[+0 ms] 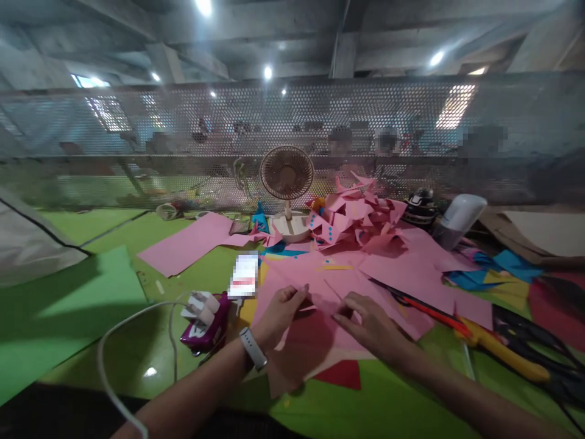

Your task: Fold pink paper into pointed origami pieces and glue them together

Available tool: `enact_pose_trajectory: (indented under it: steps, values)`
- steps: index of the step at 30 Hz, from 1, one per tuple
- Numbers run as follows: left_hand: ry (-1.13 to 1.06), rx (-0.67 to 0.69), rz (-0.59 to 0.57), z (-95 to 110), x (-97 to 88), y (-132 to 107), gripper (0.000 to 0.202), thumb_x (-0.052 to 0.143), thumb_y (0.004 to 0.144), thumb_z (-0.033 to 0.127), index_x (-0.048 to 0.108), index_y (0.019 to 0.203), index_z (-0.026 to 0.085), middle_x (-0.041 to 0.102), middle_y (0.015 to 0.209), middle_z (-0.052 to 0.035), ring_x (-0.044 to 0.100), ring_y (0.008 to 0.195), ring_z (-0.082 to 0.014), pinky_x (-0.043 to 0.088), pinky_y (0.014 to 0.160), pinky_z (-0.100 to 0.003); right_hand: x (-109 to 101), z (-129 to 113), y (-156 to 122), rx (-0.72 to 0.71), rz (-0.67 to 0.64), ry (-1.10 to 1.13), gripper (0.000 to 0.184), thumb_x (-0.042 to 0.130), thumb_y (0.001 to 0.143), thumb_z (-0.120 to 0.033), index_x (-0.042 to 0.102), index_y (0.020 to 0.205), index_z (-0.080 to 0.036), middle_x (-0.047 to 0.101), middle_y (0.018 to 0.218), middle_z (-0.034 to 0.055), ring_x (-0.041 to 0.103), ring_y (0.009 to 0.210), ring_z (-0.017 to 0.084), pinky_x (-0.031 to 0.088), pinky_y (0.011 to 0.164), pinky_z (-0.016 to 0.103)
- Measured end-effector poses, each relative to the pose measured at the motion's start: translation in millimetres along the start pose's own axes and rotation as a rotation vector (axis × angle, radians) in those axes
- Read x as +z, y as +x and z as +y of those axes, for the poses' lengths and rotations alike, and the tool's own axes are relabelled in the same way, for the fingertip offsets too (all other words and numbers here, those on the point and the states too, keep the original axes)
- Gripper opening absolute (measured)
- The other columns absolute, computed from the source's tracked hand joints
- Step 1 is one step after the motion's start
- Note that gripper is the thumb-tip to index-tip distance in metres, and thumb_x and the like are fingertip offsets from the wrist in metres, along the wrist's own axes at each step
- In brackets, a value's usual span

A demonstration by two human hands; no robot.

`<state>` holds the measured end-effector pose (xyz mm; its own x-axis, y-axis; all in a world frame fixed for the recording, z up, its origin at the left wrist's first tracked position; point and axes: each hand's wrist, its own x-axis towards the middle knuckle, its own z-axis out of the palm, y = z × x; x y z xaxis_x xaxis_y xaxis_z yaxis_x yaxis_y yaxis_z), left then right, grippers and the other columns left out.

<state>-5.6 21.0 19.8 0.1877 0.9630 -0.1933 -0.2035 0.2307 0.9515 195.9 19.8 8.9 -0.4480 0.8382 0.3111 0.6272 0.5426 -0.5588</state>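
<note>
In the head view, my left hand (282, 312), with a pale watch strap (253, 349) on its wrist, pinches a piece of pink paper (320, 302) between thumb and forefinger. Facing it, my right hand (368, 323) is closed, its thumb and fingertips together at the paper's right side. Both hands are just above overlapping pink sheets (292, 274). A shadow falls across the paper under them, so the held piece's outline is hard to make out. A red paper corner (340, 374) sticks out below.
A fan (287, 174) stands before the perforated screen (205, 137), beside heaped pink cut-outs (361, 213). To the left are a phone (244, 274), a purple power bank (205, 329) with a white cable (103, 353), and green paper (68, 317). Yellow-and-red-handled pliers (498, 350) and black scissors (543, 341) lie right.
</note>
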Motion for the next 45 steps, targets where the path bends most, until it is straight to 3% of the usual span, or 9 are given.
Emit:
enact_pose_trajectory:
  steps: [4,6,11,14,18,24,29,37,45]
  values:
    - [-0.092,0.004,-0.003,6,-4.8,11,0.031,0.067,0.071,0.041,0.054,0.068,0.013,0.052,0.060,0.0033,0.052,0.059,-0.0089,0.052,0.073,-0.032,-14,11,8,-0.166,0.117,-0.006,0.014,0.047,0.086,-0.022,0.060,0.090,-0.019,0.062,0.085,0.0052,0.057,0.081,0.018,0.045,0.073,0.031]
    - [-0.115,-0.027,-0.023,7,-8.4,14,0.033,0.069,0.070,0.040,0.050,0.063,0.014,0.049,0.056,0.0046,0.051,0.056,-0.0079,0.052,0.070,-0.030,-27,18,11,-0.291,0.160,-0.063,0.028,0.044,0.084,-0.012,0.056,0.108,-0.020,0.061,0.103,0.0086,0.054,0.099,0.019,0.044,0.084,0.034]
    - [-0.097,-0.197,-0.108,-1,-12.3,21,0.036,0.071,0.067,0.040,0.046,0.062,0.015,0.048,0.053,0.0056,0.053,0.050,-0.0075,0.048,0.062,-0.025,-37,17,9,-0.572,-0.107,-0.401,0.071,0.045,0.071,0.002,0.034,0.136,-0.023,0.028,0.145,0.0096,0.021,0.134,0.026,0.024,0.105,0.050]
    - [-0.065,-0.200,-0.205,-8,-9.0,20,0.033,0.070,0.069,0.041,0.052,0.067,0.014,0.052,0.056,0.0043,0.051,0.050,-0.0066,0.044,0.058,-0.023,-22,13,4,-0.667,-0.238,-0.469,0.068,0.056,0.075,-0.011,0.032,0.137,-0.019,0.028,0.145,0.0128,0.020,0.134,0.027,0.023,0.106,0.051]
    - [-0.069,-0.187,-0.312,-14,-3.9,17,0.029,0.068,0.071,0.038,0.056,0.069,0.012,0.055,0.059,0.0028,0.046,0.050,-0.0052,0.038,0.054,-0.020,-5,17,-2,-0.780,-0.215,-0.496,0.052,0.052,0.082,-0.011,0.039,0.132,-0.017,0.039,0.140,0.0111,0.028,0.132,0.022,0.030,0.105,0.045]
    - [-0.110,-0.220,-0.280,-17,-3.2,15,0.027,0.067,0.073,0.038,0.058,0.073,0.013,0.061,0.069,-0.0012,0.054,0.060,-0.0086,0.042,0.063,-0.023,-4,20,-4,-0.812,-0.155,-0.494,0.045,0.050,0.083,-0.006,0.045,0.127,-0.014,0.050,0.131,0.0100,0.041,0.124,0.020,0.037,0.102,0.041]
    - [-0.141,-0.174,-0.351,-18,-4.4,14,0.027,0.070,0.071,0.033,0.059,0.085,0.013,0.062,0.078,-0.0033,0.058,0.069,-0.0105,0.045,0.070,-0.026,-7,18,-3,-0.886,-0.055,-0.518,0.034,0.044,0.086,-0.006,0.054,0.117,-0.014,0.059,0.121,0.0053,0.048,0.118,0.018,0.038,0.102,0.040]
    - [-0.099,-0.107,-0.331,-19,2.0,12,0.026,0.072,0.069,0.031,0.061,0.083,0.012,0.063,0.075,-0.0027,0.058,0.069,-0.0110,0.045,0.072,-0.027,-11,14,-6,-0.899,0.084,-0.503,0.027,0.041,0.089,-0.010,0.058,0.111,-0.014,0.066,0.109,0.0031,0.056,0.107,0.014,0.042,0.098,0.034]
    - [-0.033,-0.043,-0.388,-25,0.0,14,0.033,0.068,0.074,0.034,0.060,0.099,0.015,0.065,0.094,-0.0085,0.061,0.083,-0.0177,0.046,0.076,-0.032,-6,16,-7,-0.765,0.089,-0.186,0.027,0.038,0.091,-0.015,0.054,0.113,-0.019,0.068,0.103,0.0044,0.061,0.094,0.013,0.042,0.094,0.036]
